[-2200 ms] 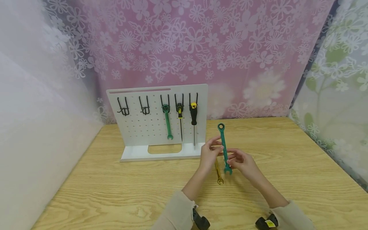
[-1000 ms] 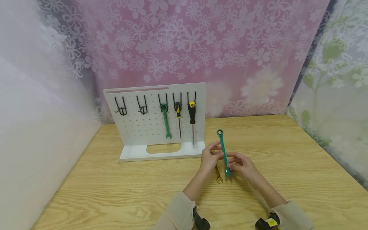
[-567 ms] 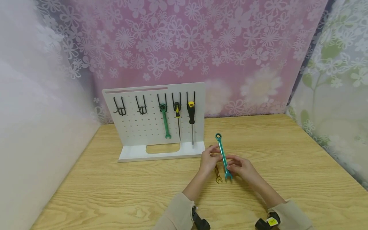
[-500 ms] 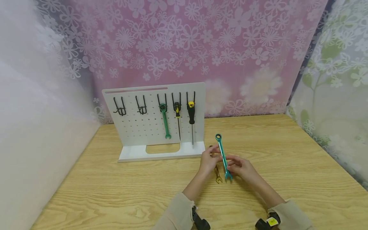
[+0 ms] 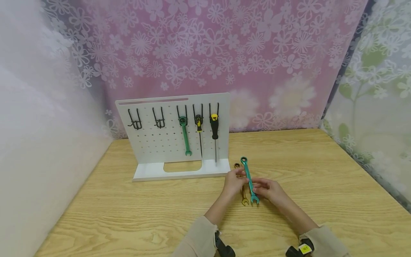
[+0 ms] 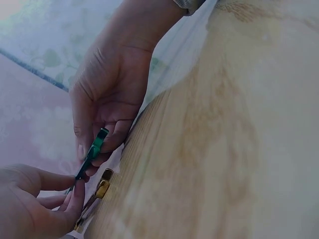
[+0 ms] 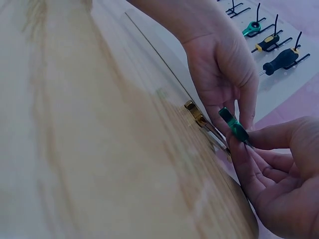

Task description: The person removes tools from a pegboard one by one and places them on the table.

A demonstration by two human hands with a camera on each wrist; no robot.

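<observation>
A teal combination wrench [image 5: 248, 176] slants close over the table between my two hands, ring end away from me, open jaw end toward me. Fingers and thumb of my left hand [image 5: 233, 182] pinch its shank from the left. From the right, my right hand [image 5: 271, 191] pinches it nearer the open end, as the right wrist view shows with the wrench end [image 7: 234, 124] between thumb and fingers. A gold wrench [image 5: 245, 200] lies on the table beside it, its middle hidden behind my left hand; its open end [image 6: 103, 186] shows in the left wrist view.
A white pegboard stand [image 5: 154, 150] stands left of my hands. On its hooks hang a green wrench [image 5: 185, 137] and two black-and-yellow screwdrivers, one thin [image 5: 199, 125], one thick [image 5: 214, 127]. Two bare double hooks [image 5: 136, 123] are at its left. Floral curtains [image 5: 192, 53] surround the wooden table [image 5: 128, 214].
Both hands have lowered the teal wrench toward the table, its ring end dropping most and tipping slightly left. The gold wrench's ring end has come into sight past my left hand.
</observation>
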